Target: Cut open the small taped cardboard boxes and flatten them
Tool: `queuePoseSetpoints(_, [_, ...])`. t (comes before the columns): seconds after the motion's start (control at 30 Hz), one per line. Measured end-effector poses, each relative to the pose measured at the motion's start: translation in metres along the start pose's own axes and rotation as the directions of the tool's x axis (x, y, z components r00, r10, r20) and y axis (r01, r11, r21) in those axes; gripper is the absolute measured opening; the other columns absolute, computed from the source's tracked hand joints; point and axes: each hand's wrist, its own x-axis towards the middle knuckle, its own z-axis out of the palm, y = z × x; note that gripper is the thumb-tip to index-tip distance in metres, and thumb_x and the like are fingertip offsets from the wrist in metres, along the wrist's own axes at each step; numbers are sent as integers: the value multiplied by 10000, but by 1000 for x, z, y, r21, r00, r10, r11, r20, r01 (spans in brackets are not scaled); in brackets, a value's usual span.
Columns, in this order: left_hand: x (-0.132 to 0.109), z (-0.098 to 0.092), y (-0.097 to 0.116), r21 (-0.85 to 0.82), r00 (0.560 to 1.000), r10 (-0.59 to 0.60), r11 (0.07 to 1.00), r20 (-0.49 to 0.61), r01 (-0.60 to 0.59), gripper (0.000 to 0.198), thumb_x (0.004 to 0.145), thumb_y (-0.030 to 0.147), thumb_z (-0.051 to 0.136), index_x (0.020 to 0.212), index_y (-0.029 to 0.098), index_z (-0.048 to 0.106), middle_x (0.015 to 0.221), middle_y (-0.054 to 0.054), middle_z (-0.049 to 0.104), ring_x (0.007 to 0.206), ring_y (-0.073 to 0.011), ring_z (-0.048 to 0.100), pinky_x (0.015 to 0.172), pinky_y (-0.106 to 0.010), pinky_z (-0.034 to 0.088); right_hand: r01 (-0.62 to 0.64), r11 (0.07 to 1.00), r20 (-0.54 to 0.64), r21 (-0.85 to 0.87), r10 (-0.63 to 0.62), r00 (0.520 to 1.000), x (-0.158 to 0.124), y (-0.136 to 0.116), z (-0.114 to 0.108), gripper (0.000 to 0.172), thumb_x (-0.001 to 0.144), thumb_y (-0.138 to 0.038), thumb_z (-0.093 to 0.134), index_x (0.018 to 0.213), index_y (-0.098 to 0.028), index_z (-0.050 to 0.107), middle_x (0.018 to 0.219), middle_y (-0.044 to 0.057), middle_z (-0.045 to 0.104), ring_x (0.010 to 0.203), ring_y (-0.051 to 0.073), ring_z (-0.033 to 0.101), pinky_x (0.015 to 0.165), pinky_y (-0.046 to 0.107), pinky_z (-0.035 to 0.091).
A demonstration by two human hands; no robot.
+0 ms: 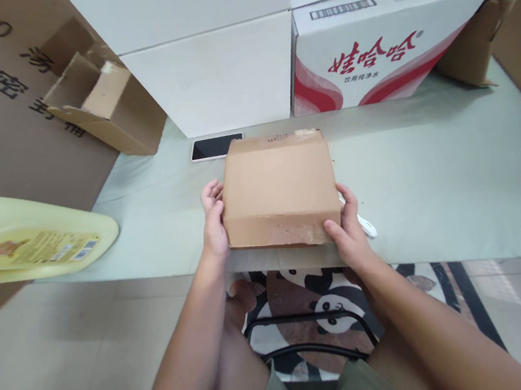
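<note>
A brown cardboard box [283, 179] is held between my two hands above the near edge of the cloth-covered table. My left hand [217, 221] grips its left side, thumb towards me and fingers curled behind. On the opposite side, my right hand [348, 226] clasps the near right corner, with the thumb on the front face. The box's flat top faces up, and torn whitish patches show at its far edge. Partly hidden behind my right hand lies a white handled object [367, 226], perhaps a cutter. A phone [214, 147] with a dark screen rests just beyond the box's left side.
White boxes [217, 72] and a white carton with red lettering [362, 63] line the back. An open cardboard box [125, 109] stands at the left, near a pale yellow bottle [36, 243]. Below the table are a panda-patterned mat [342, 303] and a black metal bar [314, 348].
</note>
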Motion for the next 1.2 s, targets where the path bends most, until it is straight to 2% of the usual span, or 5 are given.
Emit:
queuePoseSetpoints(0.13, [-1, -1, 1, 68, 989, 144, 987, 12, -145, 324, 805, 520, 662, 974, 278, 530, 1262, -41, 586, 1227, -242, 543, 1066, -387, 399, -3, 1000, -6, -24, 3, 1000, 0, 0, 0, 791, 944, -693, 446, 1557, -330, 101, 1275, 125, 569, 1165, 331, 610, 1040, 549, 493])
queuePoseSetpoints(0.2, [-2, -1, 2, 138, 985, 166, 976, 48, -172, 337, 811, 564, 639, 913, 256, 549, 1254, -58, 585, 1258, -260, 518, 1078, -393, 382, -5, 1000, -4, -29, 4, 1000, 0, 0, 0, 785, 948, -685, 441, 1558, -331, 97, 1284, 126, 565, 1170, 330, 607, 1044, 548, 489])
queuePoseSetpoints(0.43, [-3, 4, 2, 26, 996, 88, 996, -9, -88, 455, 788, 612, 695, 1006, 271, 488, 1297, -55, 565, 1186, -231, 584, 978, -364, 453, -11, 1000, -11, -9, 11, 1000, 0, 0, 0, 805, 938, -685, 456, 1558, -320, 94, 1281, 127, 569, 1175, 334, 607, 1056, 566, 484])
queuePoseSetpoints(0.6, [-3, 4, 2, 21, 996, 82, 996, -20, -81, 474, 788, 638, 706, 1019, 266, 525, 1291, -54, 580, 1151, -217, 599, 973, -355, 461, -10, 1000, -11, -10, 10, 1000, 0, -1, 0, 800, 937, -688, 456, 1555, -319, 106, 1307, 130, 556, 1203, 332, 596, 1067, 554, 481])
queuePoseSetpoints(1.2, [-2, 5, 5, 69, 995, 89, 993, 43, -92, 459, 768, 646, 667, 982, 258, 548, 1254, -67, 542, 1210, -263, 512, 1022, -381, 408, -29, 1000, -12, 9, 29, 999, 1, -4, 1, 815, 919, -704, 482, 1533, -310, 119, 1276, 128, 560, 1182, 327, 600, 1055, 548, 484])
